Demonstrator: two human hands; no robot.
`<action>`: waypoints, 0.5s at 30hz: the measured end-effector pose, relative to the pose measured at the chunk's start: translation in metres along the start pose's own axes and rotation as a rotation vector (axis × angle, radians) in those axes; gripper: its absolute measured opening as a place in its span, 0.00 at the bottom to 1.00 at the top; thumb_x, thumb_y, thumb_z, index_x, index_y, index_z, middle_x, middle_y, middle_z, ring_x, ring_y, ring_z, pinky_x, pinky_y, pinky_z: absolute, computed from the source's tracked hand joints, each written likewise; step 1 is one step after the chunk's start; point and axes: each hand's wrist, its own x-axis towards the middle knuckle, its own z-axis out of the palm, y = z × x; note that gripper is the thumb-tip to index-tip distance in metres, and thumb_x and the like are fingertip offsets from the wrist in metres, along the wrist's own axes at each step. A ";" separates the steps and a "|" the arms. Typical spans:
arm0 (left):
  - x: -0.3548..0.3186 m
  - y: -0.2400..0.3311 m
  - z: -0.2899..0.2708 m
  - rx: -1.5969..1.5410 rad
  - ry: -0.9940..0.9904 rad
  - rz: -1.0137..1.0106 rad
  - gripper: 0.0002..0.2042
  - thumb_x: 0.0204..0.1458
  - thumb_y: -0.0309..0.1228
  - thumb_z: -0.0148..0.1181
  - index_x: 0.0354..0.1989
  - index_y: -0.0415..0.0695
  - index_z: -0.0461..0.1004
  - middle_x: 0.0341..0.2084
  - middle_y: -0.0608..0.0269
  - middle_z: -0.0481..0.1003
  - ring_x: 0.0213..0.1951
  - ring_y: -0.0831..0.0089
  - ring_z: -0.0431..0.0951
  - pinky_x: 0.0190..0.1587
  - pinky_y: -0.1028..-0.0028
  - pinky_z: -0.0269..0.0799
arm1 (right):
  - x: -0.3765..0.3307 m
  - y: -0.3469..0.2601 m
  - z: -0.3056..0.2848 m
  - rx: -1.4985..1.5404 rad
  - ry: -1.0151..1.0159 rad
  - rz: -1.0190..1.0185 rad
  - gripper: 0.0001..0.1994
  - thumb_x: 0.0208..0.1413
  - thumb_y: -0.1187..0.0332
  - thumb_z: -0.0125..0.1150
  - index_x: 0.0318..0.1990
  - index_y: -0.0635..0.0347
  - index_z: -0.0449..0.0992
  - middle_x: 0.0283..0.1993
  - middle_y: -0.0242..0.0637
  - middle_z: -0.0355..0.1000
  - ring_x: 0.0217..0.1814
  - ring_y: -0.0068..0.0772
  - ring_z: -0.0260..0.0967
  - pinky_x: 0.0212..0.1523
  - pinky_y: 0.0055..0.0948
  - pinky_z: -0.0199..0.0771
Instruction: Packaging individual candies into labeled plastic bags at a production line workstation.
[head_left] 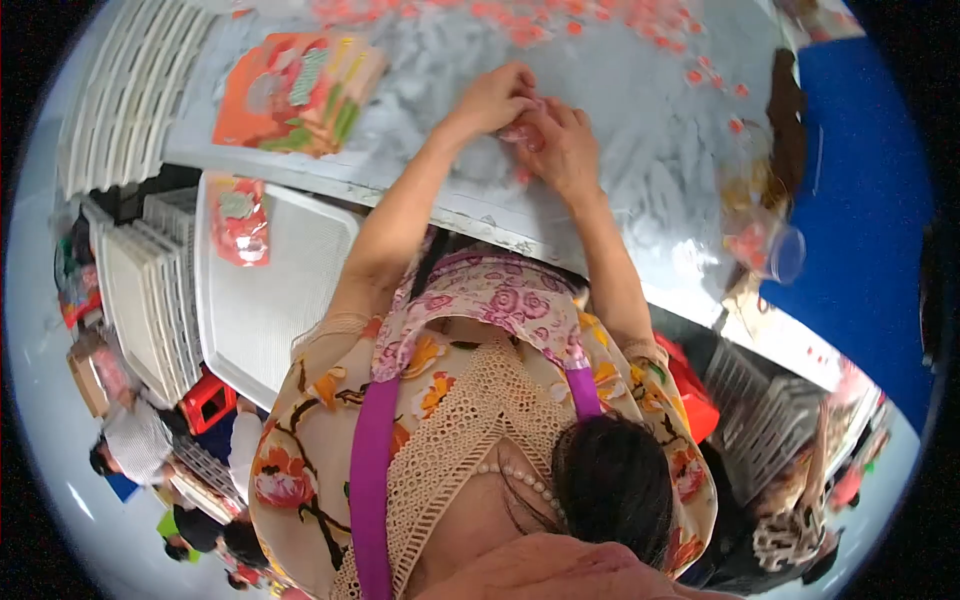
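Note:
Above the grey table, my left hand (492, 102) and my right hand (566, 150) meet with their fingers curled in. Between them is a small, clear pinkish piece that looks like plastic film or a little pouch (526, 135). My right fingers wrap round its side, while my left fingertips pinch at its upper end. Its exact kind is too blurred to tell. To the left of my hands lie printed orange, red and green packages (300, 95), overlapping one another.
Small red-orange pieces (600, 15) are scattered along the table's far side. A clear plastic tub (775, 250) lies at the right edge. A white tray (290, 290) at my left holds one red package (240, 220). Stacked racks (150, 300) and other people surround the table.

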 end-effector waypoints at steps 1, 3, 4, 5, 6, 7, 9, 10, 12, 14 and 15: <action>-0.002 -0.002 -0.001 0.016 0.031 -0.010 0.10 0.48 0.24 0.56 0.40 0.43 0.75 0.34 0.60 0.79 0.36 0.67 0.79 0.38 0.71 0.73 | 0.003 0.004 0.003 -0.012 0.010 -0.046 0.18 0.36 0.66 0.67 0.40 0.47 0.78 0.52 0.40 0.71 0.50 0.47 0.67 0.47 0.39 0.72; -0.011 -0.001 -0.009 0.099 0.070 0.130 0.10 0.49 0.26 0.57 0.40 0.42 0.73 0.31 0.59 0.79 0.36 0.65 0.80 0.39 0.71 0.73 | 0.003 0.003 -0.003 0.008 0.008 -0.067 0.17 0.36 0.65 0.67 0.40 0.48 0.78 0.50 0.40 0.71 0.50 0.46 0.68 0.47 0.39 0.72; -0.019 0.000 -0.022 0.116 0.093 0.119 0.10 0.49 0.26 0.57 0.40 0.42 0.73 0.31 0.59 0.79 0.36 0.65 0.80 0.39 0.71 0.73 | 0.001 0.004 -0.008 -0.006 0.009 -0.050 0.17 0.37 0.65 0.66 0.40 0.49 0.79 0.49 0.40 0.72 0.50 0.45 0.69 0.47 0.40 0.72; -0.029 0.002 -0.039 0.267 0.314 0.156 0.09 0.49 0.27 0.58 0.39 0.41 0.74 0.30 0.58 0.79 0.35 0.64 0.79 0.39 0.69 0.73 | 0.000 0.005 -0.010 0.014 0.007 -0.067 0.17 0.37 0.65 0.66 0.40 0.49 0.79 0.49 0.40 0.72 0.50 0.45 0.69 0.47 0.40 0.72; -0.040 0.004 -0.057 0.418 0.532 0.193 0.09 0.48 0.27 0.59 0.39 0.41 0.74 0.28 0.57 0.78 0.35 0.62 0.79 0.39 0.67 0.72 | -0.001 0.005 -0.012 0.045 0.007 -0.025 0.17 0.38 0.65 0.66 0.40 0.50 0.79 0.48 0.41 0.73 0.49 0.45 0.70 0.47 0.39 0.73; -0.051 -0.001 -0.082 0.630 0.686 0.241 0.11 0.47 0.30 0.61 0.38 0.39 0.75 0.30 0.55 0.77 0.38 0.58 0.77 0.42 0.64 0.71 | 0.000 0.006 -0.013 0.073 0.007 0.022 0.17 0.38 0.66 0.65 0.41 0.51 0.79 0.48 0.41 0.73 0.47 0.45 0.71 0.47 0.39 0.73; -0.076 -0.013 -0.123 0.972 0.736 0.171 0.12 0.47 0.30 0.61 0.39 0.39 0.76 0.35 0.54 0.76 0.41 0.56 0.74 0.46 0.63 0.69 | 0.006 0.010 -0.014 0.137 0.034 0.010 0.17 0.39 0.67 0.64 0.41 0.53 0.79 0.46 0.39 0.74 0.44 0.40 0.72 0.45 0.34 0.73; -0.084 -0.025 -0.136 0.979 0.743 0.164 0.12 0.47 0.30 0.61 0.39 0.39 0.76 0.35 0.54 0.76 0.41 0.56 0.74 0.46 0.63 0.69 | 0.008 0.012 -0.013 0.186 0.066 0.016 0.16 0.40 0.69 0.64 0.41 0.55 0.79 0.44 0.37 0.74 0.41 0.35 0.73 0.44 0.30 0.73; -0.093 -0.047 -0.152 0.943 0.714 0.129 0.12 0.46 0.31 0.58 0.40 0.42 0.75 0.38 0.54 0.75 0.41 0.54 0.73 0.45 0.59 0.67 | 0.010 0.018 -0.009 0.328 0.036 0.118 0.16 0.40 0.71 0.64 0.41 0.57 0.79 0.41 0.34 0.74 0.40 0.29 0.72 0.42 0.25 0.72; -0.092 -0.059 -0.160 0.870 0.727 0.124 0.14 0.46 0.32 0.61 0.41 0.41 0.76 0.37 0.54 0.75 0.42 0.55 0.73 0.46 0.61 0.68 | 0.012 0.019 -0.010 0.458 0.006 0.228 0.15 0.41 0.72 0.65 0.41 0.59 0.78 0.39 0.31 0.74 0.38 0.23 0.70 0.40 0.20 0.70; -0.092 -0.063 -0.163 0.797 0.735 0.118 0.17 0.45 0.33 0.63 0.43 0.40 0.77 0.36 0.54 0.76 0.42 0.56 0.74 0.46 0.64 0.69 | 0.013 0.017 -0.015 0.544 -0.015 0.323 0.15 0.39 0.73 0.65 0.40 0.58 0.79 0.40 0.34 0.75 0.38 0.26 0.72 0.40 0.22 0.71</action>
